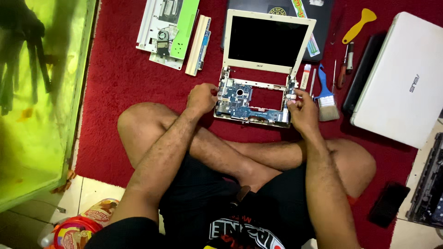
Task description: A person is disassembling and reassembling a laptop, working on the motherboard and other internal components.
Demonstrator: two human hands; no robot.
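Home floor repair spot: red carpet (120, 78), fish tank (37, 92), scattered tools.

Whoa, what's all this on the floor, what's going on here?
A person sits cross-legged on a red carpet with a small white laptop opened up, its blue circuit board exposed. The left hand rests on the board's left edge and the right hand on its right edge. Nearby lie a blue brush, a screwdriver, a yellow scraper, removed laptop parts and a closed white laptop.
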